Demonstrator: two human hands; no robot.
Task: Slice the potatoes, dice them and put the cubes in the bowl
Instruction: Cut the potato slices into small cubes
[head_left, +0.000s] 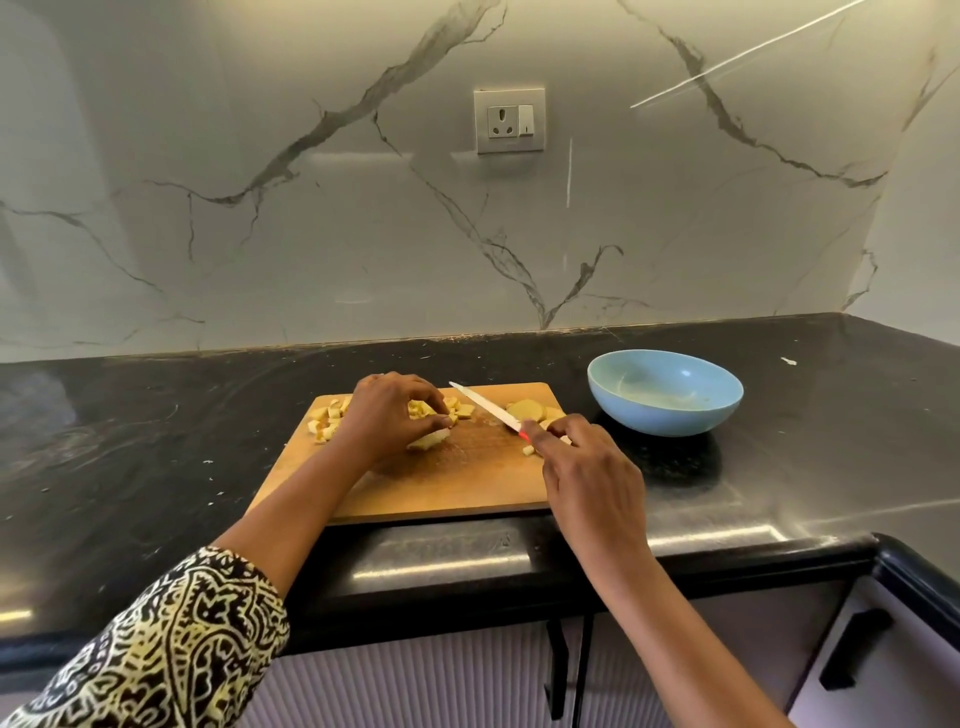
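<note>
Mid-frame on the cutting board (441, 493), left hand (387, 415) pinches a potato piece (430, 440), right hand (587, 467) grips the knife (485, 408), bowl (665, 418) at right; risk: the piece rolls and the blade nicks the pinching fingertips.

There is one wooden cutting board (441, 488), one knife (485, 410), one blue bowl (665, 410), one wall socket (509, 120), one left hand (384, 418) and one right hand (592, 478). Of potato cubes (327, 422) I see more than ten, but the exact number is unclear. On the right are at least two potato slices (527, 410), and there is one bigger potato piece (428, 440).
</note>
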